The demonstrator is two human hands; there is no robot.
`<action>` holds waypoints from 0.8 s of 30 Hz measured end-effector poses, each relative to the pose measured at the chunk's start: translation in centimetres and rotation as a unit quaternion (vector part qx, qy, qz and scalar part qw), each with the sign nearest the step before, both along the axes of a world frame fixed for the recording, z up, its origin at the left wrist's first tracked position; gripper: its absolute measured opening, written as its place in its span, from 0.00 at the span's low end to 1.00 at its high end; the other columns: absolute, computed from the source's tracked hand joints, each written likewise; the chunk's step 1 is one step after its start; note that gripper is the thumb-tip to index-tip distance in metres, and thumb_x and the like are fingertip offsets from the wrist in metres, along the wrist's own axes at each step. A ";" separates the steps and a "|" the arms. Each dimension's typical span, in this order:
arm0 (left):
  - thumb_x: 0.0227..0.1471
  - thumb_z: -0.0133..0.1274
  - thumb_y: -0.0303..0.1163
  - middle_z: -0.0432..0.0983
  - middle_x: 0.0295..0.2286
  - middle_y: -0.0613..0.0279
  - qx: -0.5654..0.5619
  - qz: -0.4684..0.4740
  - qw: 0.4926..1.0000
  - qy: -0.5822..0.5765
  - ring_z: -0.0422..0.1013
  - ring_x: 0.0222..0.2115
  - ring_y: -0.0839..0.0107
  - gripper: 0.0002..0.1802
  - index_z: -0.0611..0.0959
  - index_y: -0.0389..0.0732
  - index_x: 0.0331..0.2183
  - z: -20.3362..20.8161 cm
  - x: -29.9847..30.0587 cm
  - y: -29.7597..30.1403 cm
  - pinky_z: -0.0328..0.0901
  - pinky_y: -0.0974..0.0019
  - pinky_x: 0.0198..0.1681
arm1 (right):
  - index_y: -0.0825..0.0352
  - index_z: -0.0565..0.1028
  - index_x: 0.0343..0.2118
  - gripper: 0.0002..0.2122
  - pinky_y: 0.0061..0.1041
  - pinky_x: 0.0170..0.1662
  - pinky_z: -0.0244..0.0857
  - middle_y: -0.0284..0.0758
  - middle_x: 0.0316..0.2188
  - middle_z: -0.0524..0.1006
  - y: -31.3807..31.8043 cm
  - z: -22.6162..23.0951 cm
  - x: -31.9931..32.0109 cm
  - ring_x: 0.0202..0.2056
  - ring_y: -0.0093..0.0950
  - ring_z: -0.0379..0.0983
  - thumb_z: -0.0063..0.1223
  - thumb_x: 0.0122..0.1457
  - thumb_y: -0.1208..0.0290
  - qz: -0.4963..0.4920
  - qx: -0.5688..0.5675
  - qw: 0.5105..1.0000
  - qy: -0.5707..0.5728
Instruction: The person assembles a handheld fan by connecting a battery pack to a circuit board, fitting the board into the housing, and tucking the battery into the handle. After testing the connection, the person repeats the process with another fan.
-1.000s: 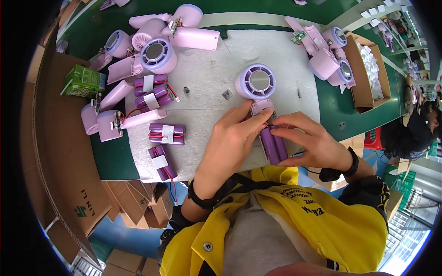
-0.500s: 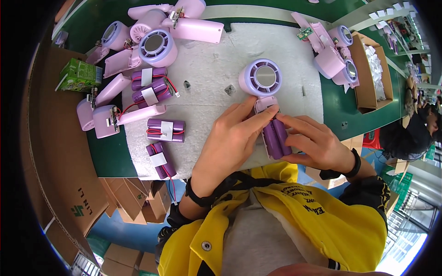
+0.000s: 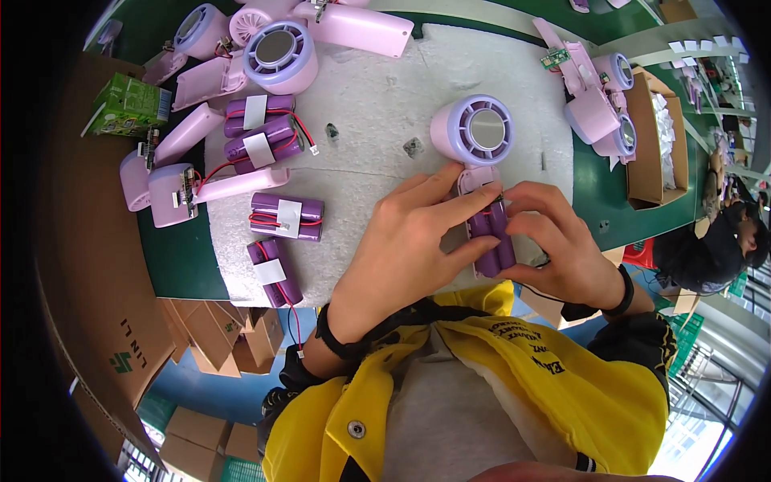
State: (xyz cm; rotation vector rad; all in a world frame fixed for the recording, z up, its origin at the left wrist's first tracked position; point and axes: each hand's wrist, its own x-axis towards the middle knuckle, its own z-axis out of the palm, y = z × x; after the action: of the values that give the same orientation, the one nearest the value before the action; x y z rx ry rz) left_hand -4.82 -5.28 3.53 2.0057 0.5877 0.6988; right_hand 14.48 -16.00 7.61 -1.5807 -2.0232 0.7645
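Pale foam under glossy purple paired battery cells, left grip and right grip half-closed on them.

At eight o'clock, the large carton bears a line of dark capitals beside a green emblem. At four o'clock, several rows of black capitals mark the yellow jacket. The green box at ten o'clock carries a barcode and print too small to read.
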 end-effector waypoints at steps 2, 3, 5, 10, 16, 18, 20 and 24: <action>0.35 0.70 0.29 0.77 0.43 0.49 0.001 -0.003 1.000 0.007 0.75 0.35 0.53 0.30 0.84 0.44 0.46 0.0 0.2 0.0 0.71 0.60 0.38 | 0.67 0.71 0.41 0.26 0.32 0.43 0.76 0.47 0.51 0.65 0.1 0.4 0.1 0.45 0.40 0.74 0.74 0.37 0.79 -0.008 -0.022 1.000 0.000; 0.34 0.70 0.29 0.77 0.43 0.49 -0.008 -0.002 1.000 0.006 0.75 0.35 0.53 0.31 0.84 0.44 0.46 0.0 0.4 0.0 0.71 0.60 0.39 | 0.67 0.71 0.42 0.28 0.32 0.43 0.76 0.46 0.50 0.66 0.3 0.7 0.1 0.44 0.40 0.74 0.74 0.36 0.79 -0.024 -0.040 0.999 -0.004; 0.32 0.71 0.30 0.77 0.43 0.48 -0.025 0.001 1.000 0.002 0.76 0.36 0.53 0.33 0.84 0.45 0.46 -0.1 0.7 -0.1 0.71 0.60 0.40 | 0.66 0.70 0.46 0.31 0.33 0.43 0.77 0.44 0.48 0.66 0.5 0.9 0.0 0.44 0.40 0.74 0.74 0.35 0.79 -0.056 -0.075 0.996 -0.013; 0.32 0.71 0.30 0.77 0.44 0.48 -0.006 0.013 1.000 0.002 0.76 0.37 0.53 0.33 0.84 0.45 0.46 -0.3 0.6 -0.3 0.71 0.60 0.41 | 0.65 0.70 0.48 0.33 0.34 0.42 0.77 0.41 0.47 0.67 0.9 0.5 -0.8 0.43 0.40 0.74 0.73 0.34 0.80 -0.070 -0.071 0.995 -0.021; 0.32 0.71 0.31 0.77 0.44 0.48 -0.017 0.012 1.000 -0.008 0.76 0.38 0.52 0.32 0.84 0.46 0.46 -1.2 0.6 -0.6 0.72 0.60 0.42 | 0.64 0.72 0.49 0.35 0.34 0.41 0.75 0.40 0.47 0.67 0.9 0.2 0.3 0.44 0.39 0.73 0.76 0.32 0.74 -0.002 -0.030 0.998 -0.063; 0.33 0.71 0.31 0.77 0.44 0.48 -0.014 0.020 1.000 -0.018 0.76 0.38 0.52 0.32 0.84 0.46 0.46 -1.2 0.6 -0.7 0.72 0.59 0.42 | 0.64 0.72 0.49 0.36 0.34 0.41 0.75 0.40 0.47 0.67 0.5 -0.3 0.8 0.44 0.39 0.73 0.77 0.31 0.72 0.029 -0.003 0.996 -0.086; 0.33 0.71 0.31 0.77 0.43 0.49 -0.017 0.014 1.000 -0.014 0.76 0.38 0.52 0.31 0.84 0.45 0.46 -1.1 0.7 -0.8 0.71 0.59 0.42 | 0.66 0.73 0.48 0.35 0.36 0.42 0.73 0.40 0.48 0.68 -0.2 -1.2 1.3 0.44 0.40 0.73 0.77 0.31 0.70 0.028 0.007 0.998 -0.059; 0.34 0.70 0.31 0.77 0.43 0.50 -0.022 0.000 1.000 -0.004 0.75 0.39 0.53 0.30 0.84 0.45 0.45 -1.2 0.8 -0.9 0.70 0.58 0.43 | 0.69 0.75 0.47 0.34 0.37 0.43 0.72 0.41 0.49 0.69 -0.2 -0.8 1.2 0.44 0.40 0.72 0.77 0.31 0.68 0.060 0.057 0.992 -0.093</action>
State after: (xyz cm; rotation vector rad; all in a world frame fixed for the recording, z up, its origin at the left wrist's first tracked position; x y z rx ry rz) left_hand -4.06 -6.13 2.38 1.9617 0.5937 0.6880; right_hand 15.70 -16.23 6.81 -1.5261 -2.2699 0.5493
